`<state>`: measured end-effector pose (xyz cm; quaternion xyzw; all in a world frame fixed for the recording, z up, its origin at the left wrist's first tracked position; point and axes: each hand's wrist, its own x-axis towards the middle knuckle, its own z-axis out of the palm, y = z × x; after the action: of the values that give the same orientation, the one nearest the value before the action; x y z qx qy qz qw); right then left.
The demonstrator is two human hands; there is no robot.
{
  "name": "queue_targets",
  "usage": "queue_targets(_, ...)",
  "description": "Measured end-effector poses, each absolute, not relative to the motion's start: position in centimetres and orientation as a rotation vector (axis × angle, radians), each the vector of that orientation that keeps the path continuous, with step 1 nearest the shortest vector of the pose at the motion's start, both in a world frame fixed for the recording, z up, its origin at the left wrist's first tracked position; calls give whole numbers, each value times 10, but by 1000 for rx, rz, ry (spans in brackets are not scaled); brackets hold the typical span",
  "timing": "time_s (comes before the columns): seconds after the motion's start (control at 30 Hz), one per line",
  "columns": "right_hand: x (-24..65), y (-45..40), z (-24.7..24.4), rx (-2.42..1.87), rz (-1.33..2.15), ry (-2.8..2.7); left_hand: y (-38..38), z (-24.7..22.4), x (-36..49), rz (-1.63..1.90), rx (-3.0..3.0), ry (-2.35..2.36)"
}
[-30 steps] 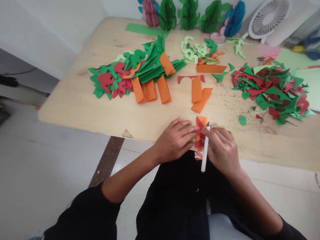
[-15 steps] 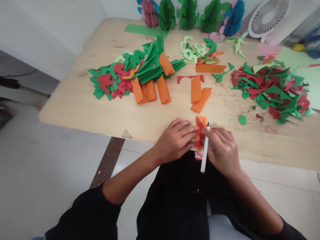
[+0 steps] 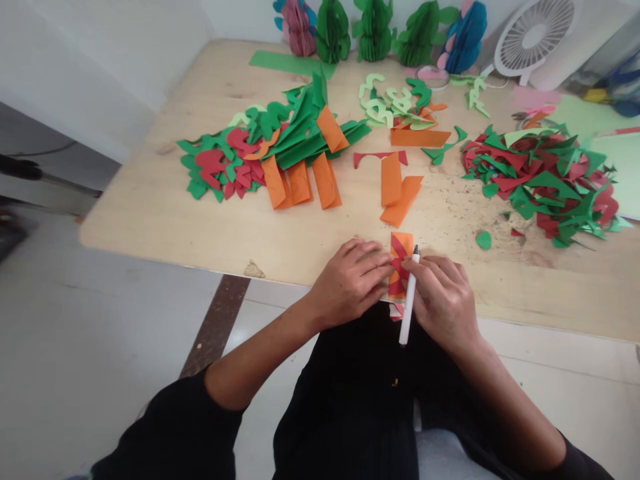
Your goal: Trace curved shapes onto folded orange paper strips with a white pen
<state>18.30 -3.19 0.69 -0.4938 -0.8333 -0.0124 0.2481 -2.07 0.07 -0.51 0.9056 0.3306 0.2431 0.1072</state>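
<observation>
An orange paper strip [image 3: 402,241] lies near the table's front edge with a red paper cutout [image 3: 399,287] on top of it. From the left, my left hand [image 3: 354,279] rests its fingertips on the strip's edge, fingers spread fairly flat. My right hand [image 3: 445,293] is closed around a white pen [image 3: 409,307], whose dark tip points away from me; its fingertips touch the red cutout. Part of the cutout is hidden under the fingers. Just beyond lie two folded orange pieces [image 3: 391,180].
Green and red cutouts [image 3: 210,160] are heaped at the left beside folded green strips [image 3: 300,133]. A pile of scraps [image 3: 560,180] is on the right. Honeycomb paper figures [image 3: 375,33] and a white fan [image 3: 535,37] stand at the back.
Both hands hold nearly the same pose. The pen's lower end has shifted very slightly left.
</observation>
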Motion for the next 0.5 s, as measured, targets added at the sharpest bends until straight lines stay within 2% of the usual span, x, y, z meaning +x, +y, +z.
queue_targets(0.5, 179, -34, 7, -1375, -93, -2282, 1, -6, -21, 707, 2662, 971)
